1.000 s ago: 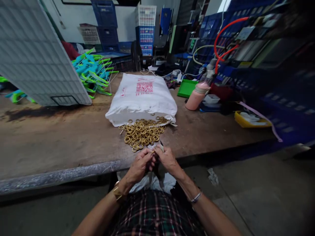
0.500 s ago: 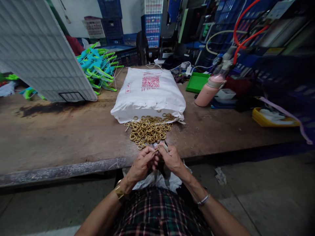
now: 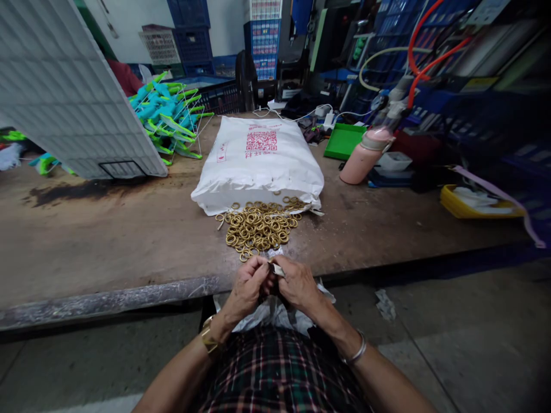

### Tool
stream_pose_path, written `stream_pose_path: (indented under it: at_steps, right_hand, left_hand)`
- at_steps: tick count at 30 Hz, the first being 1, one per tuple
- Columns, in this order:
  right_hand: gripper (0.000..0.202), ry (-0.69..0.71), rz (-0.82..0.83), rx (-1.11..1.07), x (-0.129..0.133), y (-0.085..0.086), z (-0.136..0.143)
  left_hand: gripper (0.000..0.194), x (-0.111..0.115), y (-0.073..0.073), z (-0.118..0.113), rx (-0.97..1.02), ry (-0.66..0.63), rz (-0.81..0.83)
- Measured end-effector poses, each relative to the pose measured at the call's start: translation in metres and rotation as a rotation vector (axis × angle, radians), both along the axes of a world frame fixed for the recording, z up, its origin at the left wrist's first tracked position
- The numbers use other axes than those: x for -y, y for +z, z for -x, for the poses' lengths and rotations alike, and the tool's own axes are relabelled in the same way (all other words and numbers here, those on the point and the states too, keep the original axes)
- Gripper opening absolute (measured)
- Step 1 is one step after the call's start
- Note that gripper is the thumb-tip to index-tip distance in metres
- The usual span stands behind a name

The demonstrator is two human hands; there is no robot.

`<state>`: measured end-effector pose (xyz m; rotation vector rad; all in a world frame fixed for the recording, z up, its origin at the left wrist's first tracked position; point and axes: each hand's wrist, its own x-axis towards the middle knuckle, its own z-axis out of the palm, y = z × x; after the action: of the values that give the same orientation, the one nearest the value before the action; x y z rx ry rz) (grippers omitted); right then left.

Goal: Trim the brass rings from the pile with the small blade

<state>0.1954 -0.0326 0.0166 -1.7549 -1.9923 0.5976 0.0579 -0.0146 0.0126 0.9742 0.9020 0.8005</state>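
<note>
Many brass-coloured rings point(image 3: 258, 228) lie in a pile on the brown table point(image 3: 172, 241), at the open edge of a white sack point(image 3: 262, 160) with red print. My left hand point(image 3: 251, 285) is closed at the table's front edge, just below the pile; what its fingers pinch is too small to make out. Touching it, my right hand point(image 3: 298, 284) is closed on a small pale tool point(image 3: 278, 269) with a dark tip, which points toward the left fingertips. A bit of clear plastic point(image 3: 275, 251) lies beside the rings.
A grey ribbed panel point(image 3: 81, 97) leans at the left before blue and green plastic pieces point(image 3: 167, 115). Right of the sack are a green tray point(image 3: 344, 141), a pink bottle point(image 3: 361, 160) and a yellow tray point(image 3: 473, 207).
The small tool in my right hand has turned and moved left, against the left fingertips. The ring that showed between my fingers is now hidden.
</note>
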Motion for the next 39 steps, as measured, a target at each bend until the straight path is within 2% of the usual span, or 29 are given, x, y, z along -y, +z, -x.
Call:
stream_pose_path:
  at_steps: [14, 21, 23, 26, 29, 31, 35, 39]
  right_hand:
    - [0.031, -0.045, 0.033, 0.192, -0.001, 0.009, 0.003]
    - [0.030, 0.057, 0.105, 0.153, -0.002, 0.010, 0.004]
    - [0.028, 0.013, 0.107, 0.206, -0.005, 0.009, 0.003]
    - [0.027, -0.137, 0.133, 0.299, -0.016, 0.003, -0.005]
    - [0.025, -0.310, 0.107, 0.336, -0.029, -0.005, -0.019]
    - [0.023, -0.363, 0.055, 0.305, -0.036, -0.008, -0.026]
    - [0.024, -0.318, -0.024, 0.270, -0.046, -0.011, -0.026]
    - [0.021, -0.293, -0.003, 0.353, -0.052, -0.013, -0.022]
  left_hand:
    - [0.032, 0.003, 0.003, 0.000, -0.089, 0.001, -0.127]
    - [0.029, 0.004, 0.002, 0.003, -0.068, -0.007, -0.174]
    - [0.029, 0.006, 0.005, 0.005, -0.069, -0.014, -0.158]
    - [0.028, 0.011, 0.010, 0.006, -0.024, -0.064, -0.156]
    - [0.028, 0.015, 0.011, 0.006, 0.108, -0.098, -0.046]
    - [0.029, 0.013, 0.008, 0.006, 0.195, -0.054, 0.069]
    - [0.029, 0.007, 0.005, 0.006, 0.302, 0.070, 0.207]
    - [0.021, 0.004, 0.008, 0.011, 0.422, 0.083, 0.327]
